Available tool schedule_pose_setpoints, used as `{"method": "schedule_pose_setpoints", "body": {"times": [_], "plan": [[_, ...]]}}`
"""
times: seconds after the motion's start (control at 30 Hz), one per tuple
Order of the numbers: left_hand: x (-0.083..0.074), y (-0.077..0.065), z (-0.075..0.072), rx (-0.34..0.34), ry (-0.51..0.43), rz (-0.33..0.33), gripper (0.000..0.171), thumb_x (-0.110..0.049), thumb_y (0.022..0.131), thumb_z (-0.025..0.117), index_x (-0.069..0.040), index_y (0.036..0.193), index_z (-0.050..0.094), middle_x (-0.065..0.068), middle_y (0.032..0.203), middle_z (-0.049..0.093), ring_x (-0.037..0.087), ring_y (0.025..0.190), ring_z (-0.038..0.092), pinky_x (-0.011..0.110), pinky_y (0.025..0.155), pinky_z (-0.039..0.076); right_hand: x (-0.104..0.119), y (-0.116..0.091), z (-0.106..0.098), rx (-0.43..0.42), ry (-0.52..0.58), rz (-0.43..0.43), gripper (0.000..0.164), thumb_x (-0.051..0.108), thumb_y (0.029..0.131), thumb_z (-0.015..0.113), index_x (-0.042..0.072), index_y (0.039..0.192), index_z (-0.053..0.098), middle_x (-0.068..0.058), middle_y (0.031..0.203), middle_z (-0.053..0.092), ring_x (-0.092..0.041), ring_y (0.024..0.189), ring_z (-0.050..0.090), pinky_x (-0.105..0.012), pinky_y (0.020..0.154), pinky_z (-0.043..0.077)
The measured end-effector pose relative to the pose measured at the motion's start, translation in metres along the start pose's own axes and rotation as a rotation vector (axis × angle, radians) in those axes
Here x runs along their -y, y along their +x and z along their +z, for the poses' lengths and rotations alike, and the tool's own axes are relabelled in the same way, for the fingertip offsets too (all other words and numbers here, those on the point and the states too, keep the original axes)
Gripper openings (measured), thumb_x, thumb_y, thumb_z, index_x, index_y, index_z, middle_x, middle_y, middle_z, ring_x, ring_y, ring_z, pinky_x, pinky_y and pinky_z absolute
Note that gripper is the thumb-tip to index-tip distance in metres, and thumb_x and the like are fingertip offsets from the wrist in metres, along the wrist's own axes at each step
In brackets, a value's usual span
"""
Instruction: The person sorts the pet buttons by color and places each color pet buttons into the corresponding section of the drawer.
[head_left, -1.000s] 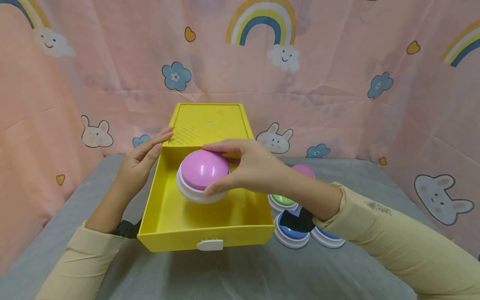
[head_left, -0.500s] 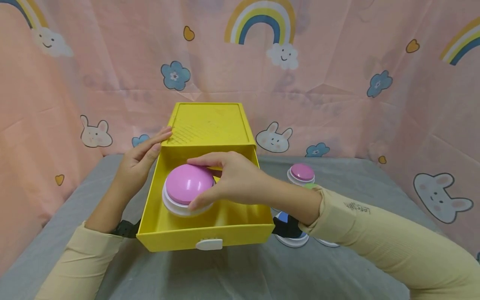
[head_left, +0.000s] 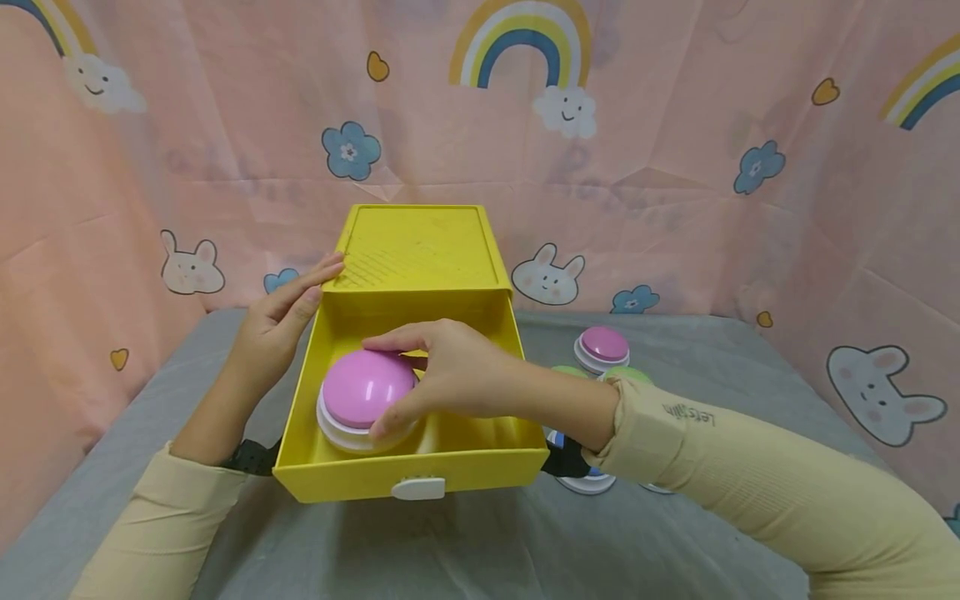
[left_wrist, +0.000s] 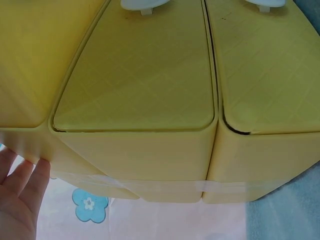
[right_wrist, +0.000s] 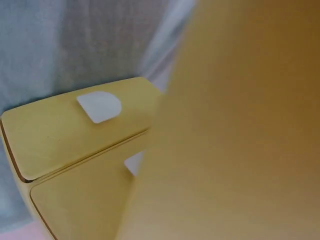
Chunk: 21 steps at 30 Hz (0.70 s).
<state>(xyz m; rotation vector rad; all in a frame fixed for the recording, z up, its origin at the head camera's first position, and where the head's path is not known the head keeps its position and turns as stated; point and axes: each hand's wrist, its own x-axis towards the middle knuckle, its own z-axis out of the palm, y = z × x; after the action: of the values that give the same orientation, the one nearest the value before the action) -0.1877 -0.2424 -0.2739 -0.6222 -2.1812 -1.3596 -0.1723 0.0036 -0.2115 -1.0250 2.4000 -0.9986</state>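
My right hand [head_left: 461,367] grips a pink dome-shaped push button [head_left: 363,385] with a white base, thumb at its near side and fingers at its far side. The button is low inside the pulled-out yellow drawer [head_left: 487,468], toward its front left; whether its base touches the drawer floor I cannot tell. My left hand [head_left: 273,329] rests its fingers against the left side of the yellow drawer cabinet [head_left: 420,246]. In the left wrist view its straight fingertips touch the cabinet's side wall. The right wrist view shows neither the right hand nor the button, as a blurred yellow wall fills much of it.
Right of the cabinet, on the grey cloth [head_left: 675,550], stand another pink button [head_left: 605,344], green buttons [head_left: 630,375] and blue buttons partly hidden by my forearm. Lower drawers with white handles [right_wrist: 99,106] are closed. A printed pink curtain [head_left: 637,183] hangs behind.
My right hand has moved the pink button leftward, nearer and lower into the drawer. The buttons on the cloth show differently behind the shifted forearm. My left hand has stayed put.
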Motion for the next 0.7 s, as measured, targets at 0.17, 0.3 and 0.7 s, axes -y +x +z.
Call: {"method": "schedule_pose_setpoints", "body": {"times": [0.17,0.3,0.7], "plan": [[0.0007,-0.0001,0.0006,-0.005,-0.013,0.002,0.037,-0.013,0.107,0.041,-0.002,0.139,0.056,-0.008,0.151,0.051,0.014,0.149,0.035,0.011,0.115,0.032,0.0009,0.0023,0.0024,0.036,-0.044,0.004,0.080,0.030,0.072,0.090,0.020,0.144,0.055,0.005,0.140,0.061,-0.009,0.124,0.059,-0.024,0.103,0.052],[0.0004,-0.0004,0.0003,-0.004,0.004,0.001,0.037,-0.014,0.107,0.041,-0.003,0.139,0.057,-0.007,0.151,0.051,0.007,0.148,0.036,0.010,0.114,0.032,0.0020,0.0030,0.0038,0.057,-0.074,0.016,0.081,0.031,0.073,0.090,0.020,0.144,0.054,0.006,0.140,0.061,-0.009,0.123,0.059,-0.024,0.102,0.053],[-0.0005,-0.0004,0.0000,-0.003,0.001,0.001,0.037,-0.014,0.108,0.040,-0.003,0.139,0.056,-0.006,0.152,0.050,0.009,0.148,0.035,0.010,0.114,0.032,0.0023,0.0051,0.0079,0.077,-0.143,0.007,0.081,0.032,0.073,0.090,0.021,0.145,0.054,0.005,0.139,0.062,-0.009,0.121,0.060,-0.021,0.099,0.053]]}}
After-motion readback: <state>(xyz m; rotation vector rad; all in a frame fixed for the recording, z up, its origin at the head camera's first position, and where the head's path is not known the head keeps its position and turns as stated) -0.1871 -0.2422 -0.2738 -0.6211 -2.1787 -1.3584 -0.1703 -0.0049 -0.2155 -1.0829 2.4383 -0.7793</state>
